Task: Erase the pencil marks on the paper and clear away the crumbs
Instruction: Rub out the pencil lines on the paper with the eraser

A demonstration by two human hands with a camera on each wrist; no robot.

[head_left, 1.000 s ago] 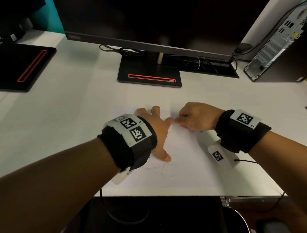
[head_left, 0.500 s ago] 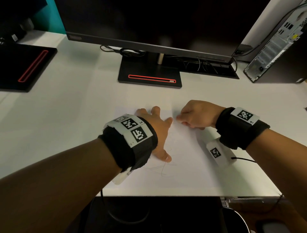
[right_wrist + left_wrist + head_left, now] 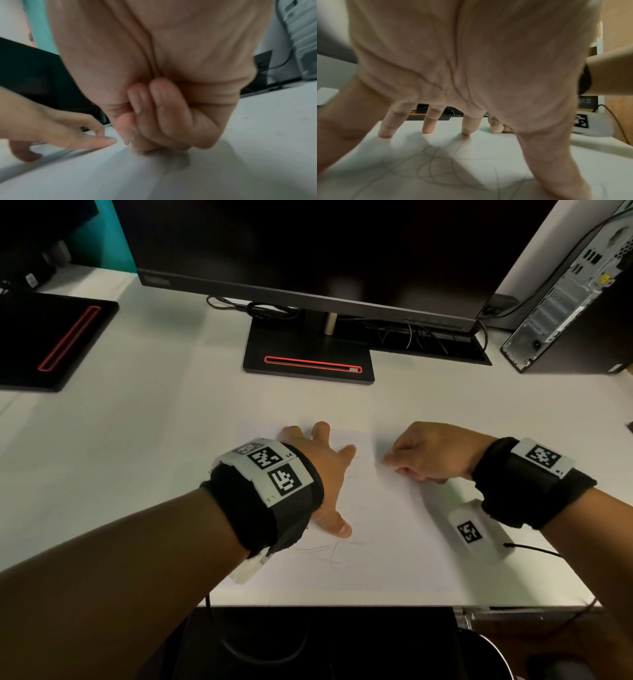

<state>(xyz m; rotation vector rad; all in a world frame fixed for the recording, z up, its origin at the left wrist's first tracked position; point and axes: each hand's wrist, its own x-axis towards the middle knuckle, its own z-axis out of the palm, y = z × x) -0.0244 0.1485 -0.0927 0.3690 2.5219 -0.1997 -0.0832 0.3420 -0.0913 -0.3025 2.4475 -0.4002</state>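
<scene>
Head view: I see the paper (image 3: 394,525) flat on the white table (image 3: 154,440); left hand (image 3: 322,470) splayed, pressing it down; right hand (image 3: 431,453) curled at the far edge.
Left wrist view: fingertips (image 3: 385,133) spread on the sheet, pencil marks (image 3: 436,162) under my palm; a pale eraser (image 3: 495,130) seems pinched beyond.
Right wrist view: blurred, fingers (image 3: 154,121) bunched tight; what they grip I cannot tell.
Handling: paper thin, slides, creases; I'd pin it beside the marks.

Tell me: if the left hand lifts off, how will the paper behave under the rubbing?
Probably slides or buckles: the paper looks like one thin sheet lying loose on the smooth desk. The left hand presses it flat with spread fingers, likely for that reason. The right hand rubs beside it.
</scene>
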